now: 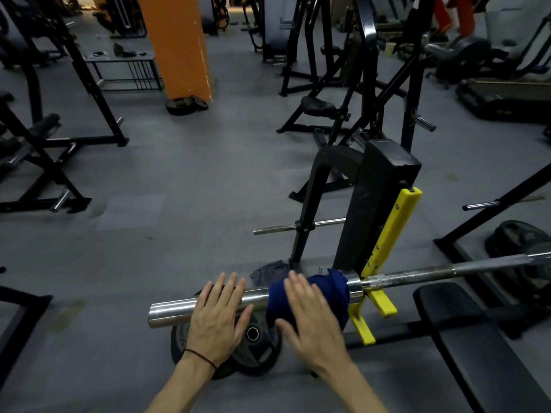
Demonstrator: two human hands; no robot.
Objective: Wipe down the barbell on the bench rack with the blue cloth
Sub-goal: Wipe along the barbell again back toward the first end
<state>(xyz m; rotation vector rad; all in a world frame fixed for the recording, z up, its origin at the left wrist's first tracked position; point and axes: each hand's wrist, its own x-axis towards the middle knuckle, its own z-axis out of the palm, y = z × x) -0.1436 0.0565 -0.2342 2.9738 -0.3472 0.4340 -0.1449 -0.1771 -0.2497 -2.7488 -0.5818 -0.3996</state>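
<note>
Long steel barbell (pixel 417 275) lies across yellow rack hook (pixel 376 296). Dark blue cloth (pixel 334 289) drapes over chrome sleeve beside hook. Left hand (pixel 219 318) flat on sleeve, fingers (pixel 228 286) straight. Right hand (pixel 313 320) over cloth, fingers spread, blurred.

free: bare sleeve end (pixel 170 314), 9 o'clock | blocked: yellow rack hook (pixel 384 299), 3 o'clock | below: weight plates (pixel 256 353), 6 o'clock
</note>
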